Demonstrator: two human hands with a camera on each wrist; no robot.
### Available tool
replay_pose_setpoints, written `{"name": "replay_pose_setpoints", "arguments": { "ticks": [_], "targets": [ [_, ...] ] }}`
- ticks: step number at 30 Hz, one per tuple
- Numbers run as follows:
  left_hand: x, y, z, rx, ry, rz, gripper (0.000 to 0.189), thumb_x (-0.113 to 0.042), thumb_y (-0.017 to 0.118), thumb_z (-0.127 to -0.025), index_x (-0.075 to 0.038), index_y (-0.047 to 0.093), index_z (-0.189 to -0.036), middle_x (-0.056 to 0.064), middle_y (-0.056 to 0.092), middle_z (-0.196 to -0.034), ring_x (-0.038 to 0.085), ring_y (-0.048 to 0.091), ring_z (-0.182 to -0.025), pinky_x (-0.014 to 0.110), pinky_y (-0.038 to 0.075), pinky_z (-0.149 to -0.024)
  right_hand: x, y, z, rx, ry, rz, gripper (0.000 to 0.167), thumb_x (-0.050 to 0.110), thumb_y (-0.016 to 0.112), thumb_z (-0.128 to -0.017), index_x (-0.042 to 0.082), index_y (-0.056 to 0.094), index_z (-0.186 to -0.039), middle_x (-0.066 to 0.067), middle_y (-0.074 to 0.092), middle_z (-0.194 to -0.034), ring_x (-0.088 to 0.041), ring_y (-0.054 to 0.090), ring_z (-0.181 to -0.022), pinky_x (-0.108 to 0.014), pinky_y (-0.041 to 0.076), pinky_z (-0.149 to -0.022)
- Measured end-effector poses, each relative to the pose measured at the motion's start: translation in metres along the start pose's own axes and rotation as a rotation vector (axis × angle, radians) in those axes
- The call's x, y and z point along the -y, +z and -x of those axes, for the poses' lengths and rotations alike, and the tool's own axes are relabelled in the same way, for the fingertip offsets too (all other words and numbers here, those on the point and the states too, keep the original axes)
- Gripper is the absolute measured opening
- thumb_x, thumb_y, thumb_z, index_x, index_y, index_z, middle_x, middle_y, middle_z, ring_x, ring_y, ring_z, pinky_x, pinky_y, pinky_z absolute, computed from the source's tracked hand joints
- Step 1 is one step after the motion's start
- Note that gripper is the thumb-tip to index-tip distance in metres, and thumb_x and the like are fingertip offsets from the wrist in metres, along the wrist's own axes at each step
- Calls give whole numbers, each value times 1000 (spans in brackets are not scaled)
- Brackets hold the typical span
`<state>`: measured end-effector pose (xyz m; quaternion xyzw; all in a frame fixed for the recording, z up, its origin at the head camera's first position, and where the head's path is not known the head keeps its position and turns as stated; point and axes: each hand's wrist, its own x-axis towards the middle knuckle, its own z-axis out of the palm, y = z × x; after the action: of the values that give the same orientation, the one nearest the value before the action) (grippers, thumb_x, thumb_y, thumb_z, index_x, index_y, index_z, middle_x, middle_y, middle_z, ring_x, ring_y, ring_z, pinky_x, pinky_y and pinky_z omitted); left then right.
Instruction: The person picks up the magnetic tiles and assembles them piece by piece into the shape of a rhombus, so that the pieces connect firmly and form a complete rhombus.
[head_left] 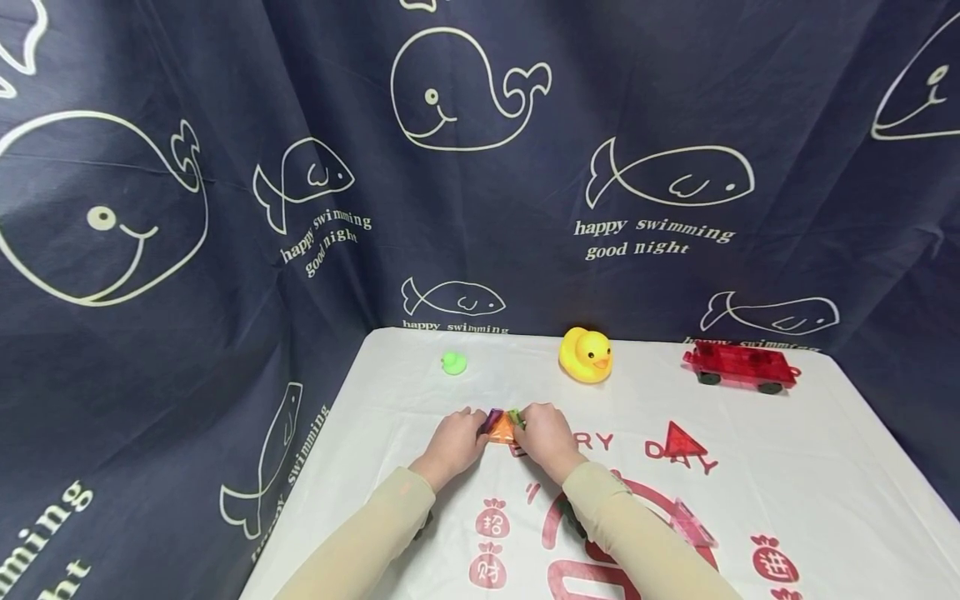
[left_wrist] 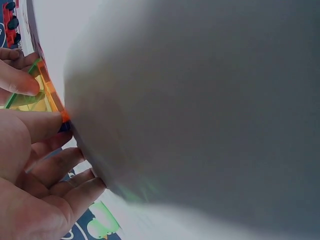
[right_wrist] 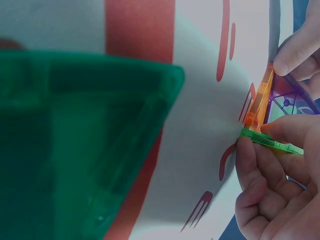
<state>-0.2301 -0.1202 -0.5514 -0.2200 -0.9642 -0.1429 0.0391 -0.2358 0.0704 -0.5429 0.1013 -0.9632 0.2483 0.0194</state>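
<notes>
Dim, shadowed left wrist view

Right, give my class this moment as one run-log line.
left hand: pinches purple tile; right hand: pinches green tile; orange tile: between hands; yellow toy duck: beyond right hand

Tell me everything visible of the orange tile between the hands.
The orange tile is glossy, translucent, plastic-looking and roughly triangular from the head view. It sits on the white cloth, meeting a purple tile at left and a green tile at right. The left hand pinches the purple end, the right hand the green. Its tilt is unclear.
</notes>
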Motion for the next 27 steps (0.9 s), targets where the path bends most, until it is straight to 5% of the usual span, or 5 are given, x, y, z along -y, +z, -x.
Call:
{"name": "replay_pose_setpoints", "arguments": {
  "ticks": [6, 13, 27],
  "targets": [
    [-1, 0, -1, 9, 20, -27, 23, -17, 76, -96, -5, 71, -114, 14, 75, -109, 36, 72, -106, 46, 57, -92, 2, -1, 3, -13, -18, 25, 25, 13, 79, -89, 11, 67, -68, 2, 58, -62, -16, 50, -57, -36, 46, -59],
    [-2, 1, -1, 0, 79, -69, 16, -14, 76, -96, -6, 71, -109, 15, 74, -113, 39, 71, -110, 46, 55, -96, 7, 0, 6, -74, -143, 151, 30, 13, 81, -87, 11, 62, -64, -3, 61, -64, -21, 62, -58, -43, 54, -59],
    [3, 5, 0, -68, 168, -52, 11, -10, 75, -95, -8, 64, -91, 12, 73, -94, 39, 73, -100, 49, 56, -93, 14, 7, 12, -142, -220, 278, 11, 7, 81, -84, 4, 74, -77, -6, 63, -69, -27, 67, -63, -41, 57, -61]
  ]
}}
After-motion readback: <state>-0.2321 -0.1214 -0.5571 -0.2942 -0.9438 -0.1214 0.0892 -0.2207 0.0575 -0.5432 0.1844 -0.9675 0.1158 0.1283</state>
